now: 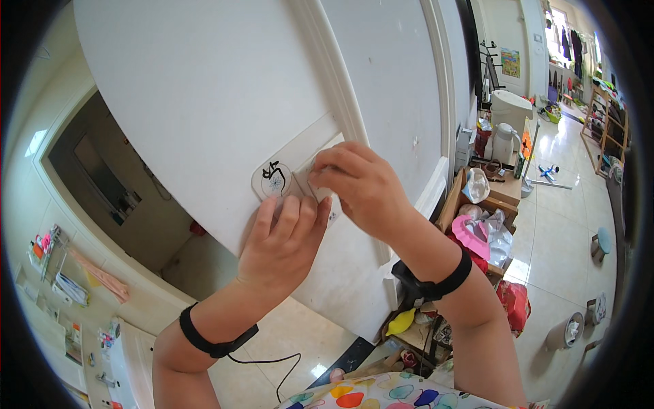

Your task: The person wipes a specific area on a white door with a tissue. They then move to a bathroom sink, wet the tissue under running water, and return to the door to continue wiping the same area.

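Note:
A pale, rounded flat plate point(262, 183) with a black drawn figure and a small blue flower-like mark lies against a large white door-like panel point(225, 82). My left hand point(283, 238) has its bent fingers pressed together over the plate's lower edge, the thumb along its lower right side. From the right, my right hand point(361, 187) pinches the plate's right part with thumb and forefinger, where a white edge shows. Its other fingers are curled in. What lies beneath both sets of fingertips is hidden.
On the left is a dark doorway point(102, 157), with a washbasin point(133, 361) below. To the right stand an open box of clothes and bags point(477, 232), a white jug point(503, 143) and a waste bin point(565, 330). A cable point(272, 360) hangs from my left wrist strap.

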Demonstrator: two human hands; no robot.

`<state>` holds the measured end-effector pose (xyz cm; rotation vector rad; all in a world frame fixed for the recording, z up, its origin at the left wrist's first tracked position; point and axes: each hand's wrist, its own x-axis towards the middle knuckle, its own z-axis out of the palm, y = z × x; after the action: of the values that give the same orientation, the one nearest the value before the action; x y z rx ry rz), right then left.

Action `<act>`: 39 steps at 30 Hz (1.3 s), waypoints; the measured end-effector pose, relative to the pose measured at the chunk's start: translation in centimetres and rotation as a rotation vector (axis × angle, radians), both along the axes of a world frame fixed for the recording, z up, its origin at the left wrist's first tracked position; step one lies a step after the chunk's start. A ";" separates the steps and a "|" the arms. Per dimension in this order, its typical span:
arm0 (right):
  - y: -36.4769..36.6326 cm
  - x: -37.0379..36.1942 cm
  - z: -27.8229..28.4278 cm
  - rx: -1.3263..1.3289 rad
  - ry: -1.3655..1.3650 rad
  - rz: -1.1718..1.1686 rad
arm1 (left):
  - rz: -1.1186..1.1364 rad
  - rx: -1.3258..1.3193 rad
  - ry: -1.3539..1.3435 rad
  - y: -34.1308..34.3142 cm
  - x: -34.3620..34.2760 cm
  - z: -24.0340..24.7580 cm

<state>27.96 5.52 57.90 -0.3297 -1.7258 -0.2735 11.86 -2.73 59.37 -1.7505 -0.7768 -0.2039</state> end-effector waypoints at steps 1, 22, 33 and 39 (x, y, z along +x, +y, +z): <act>0.4 0.4 0.2 -0.002 0.007 -0.028 | -0.009 -0.003 -0.008 -0.1 0.0 0.1; -0.7 0.0 0.2 -0.010 -0.075 0.019 | -0.025 -0.053 -0.063 0.0 0.2 -0.1; -1.2 -0.5 -0.4 -0.034 -0.047 -0.096 | 0.013 -0.064 -0.037 -0.1 0.0 -0.1; -0.8 -0.1 0.0 -0.045 0.000 -0.116 | -0.017 -0.051 -0.039 0.0 0.0 -0.1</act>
<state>27.90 4.75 57.94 -0.4642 -1.7169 -0.3191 11.82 -2.69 59.26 -1.8062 -0.8022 -0.2317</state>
